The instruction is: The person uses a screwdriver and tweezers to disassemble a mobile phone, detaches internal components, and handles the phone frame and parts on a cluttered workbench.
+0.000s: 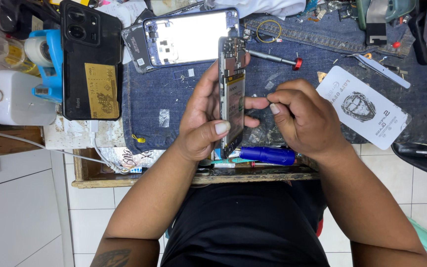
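1. Phone (233,99) with its back off is standing on edge in my left hand (204,116), its long axis running straight away from me, top end far, bottom end near my body.
2. I am wrapping my left hand around it from the left side, thumb pressing the near lower edge, fingers curling behind it, so this hand is closed on the phone.
3. I am bringing my right hand (302,118) in from the right, its fingertips (259,103) touching the open face about midway along the phone's length, just below the circuit board and on the battery area.
4. My right fingers are pinching together; whether they are holding a small tool or part I cannot tell, as the knuckles are hiding it.
5. Both hands are meeting at the phone, over the denim cloth (174,99) that is covering the bench.
6. Lying close by: a blue-handled screwdriver (268,155) just below my hands, a red-tipped screwdriver (273,58) beyond the phone's top, a back cover (189,37) farther off, and a black phone (91,59) well apart to the left.
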